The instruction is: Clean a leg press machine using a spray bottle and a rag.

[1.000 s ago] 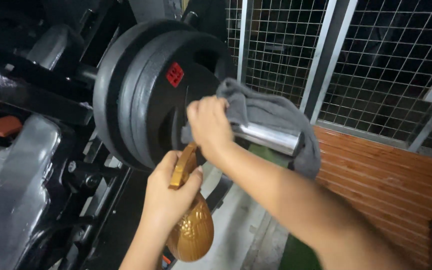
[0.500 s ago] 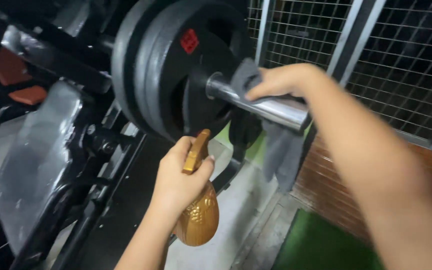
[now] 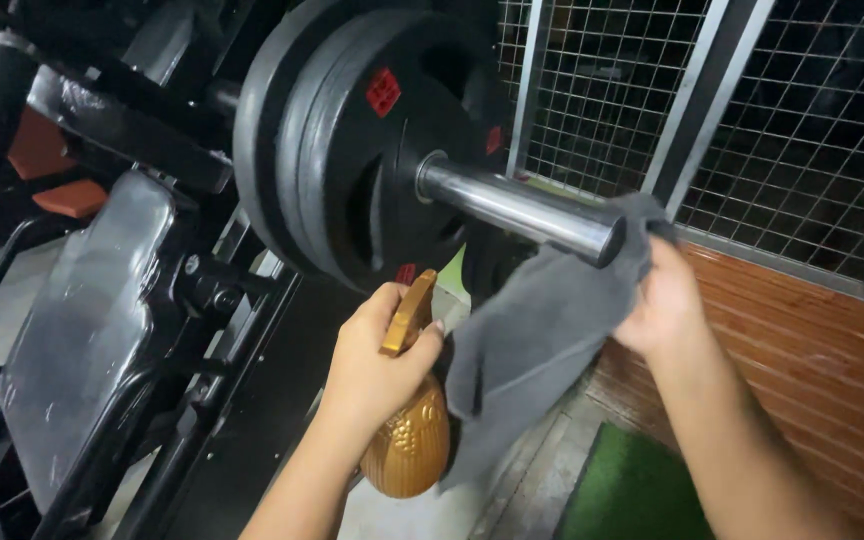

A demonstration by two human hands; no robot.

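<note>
One grey cloth [image 3: 537, 340] in right hand [image 3: 664, 300] grip

plates [image 3: 352, 150] on bar [image 3: 512, 208], cloth [image 3: 542, 330] below bar end, bottle [image 3: 407, 430] left of cloth

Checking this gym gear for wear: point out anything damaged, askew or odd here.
Nothing stands out. The black weight plates sit square on the steel bar. The right hand holds a grey cloth at the bar's end; the left hand grips a gold spray bottle.

Right hand [image 3: 664, 300] fingers buried in grey cloth [image 3: 537, 340], gold spray bottle [image 3: 407, 430] neck hidden by left hand [image 3: 377, 365], weight plates [image 3: 352, 140] cut off at 12 o'clock
</note>
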